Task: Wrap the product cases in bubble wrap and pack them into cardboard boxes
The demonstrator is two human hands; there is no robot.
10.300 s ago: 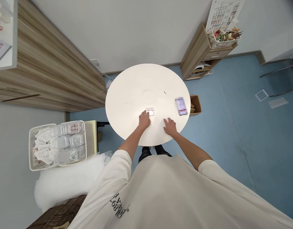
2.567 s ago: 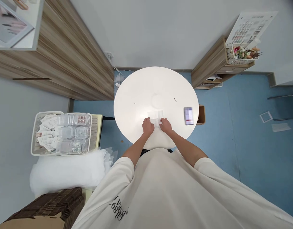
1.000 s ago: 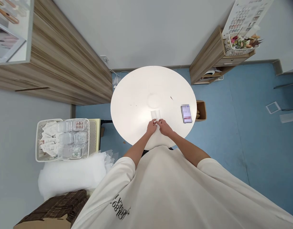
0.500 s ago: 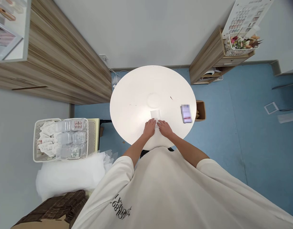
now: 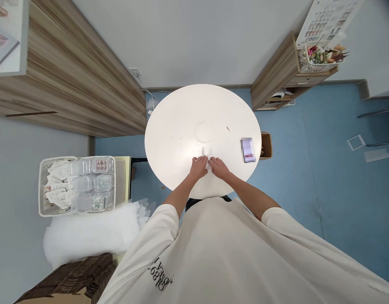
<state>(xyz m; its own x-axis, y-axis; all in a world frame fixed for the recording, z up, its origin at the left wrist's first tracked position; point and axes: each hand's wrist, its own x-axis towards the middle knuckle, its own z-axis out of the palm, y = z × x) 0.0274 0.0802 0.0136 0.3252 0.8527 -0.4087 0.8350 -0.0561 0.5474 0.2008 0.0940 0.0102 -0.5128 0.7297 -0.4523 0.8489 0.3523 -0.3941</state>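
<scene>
A round white table point(image 5: 181, 114) stands in front of me. A small pale, see-through wrapped packet point(image 5: 207, 152) lies on it near the front edge. My left hand point(image 5: 198, 165) and my right hand point(image 5: 217, 166) sit side by side at the packet's near end, fingers curled and pressed on it. The part of the packet under my fingers is hidden. A phone point(image 5: 248, 149) lies flat near the table's right edge, about a hand's width from my right hand.
A white basket point(image 5: 76, 185) of clear plastic cases and paper cards sits at my left over a heap of white foam wrap point(image 5: 89, 234). Brown cartons point(image 5: 64, 280) lie below. A wooden cabinet point(image 5: 86, 84) runs along the left. A cardboard box point(image 5: 265, 145) stands on the blue floor by the table.
Over ten seconds a small labelled case on the table came to be covered in pale wrap. In the last second my hands stayed together at the packet's near end, which now shows shorter.
</scene>
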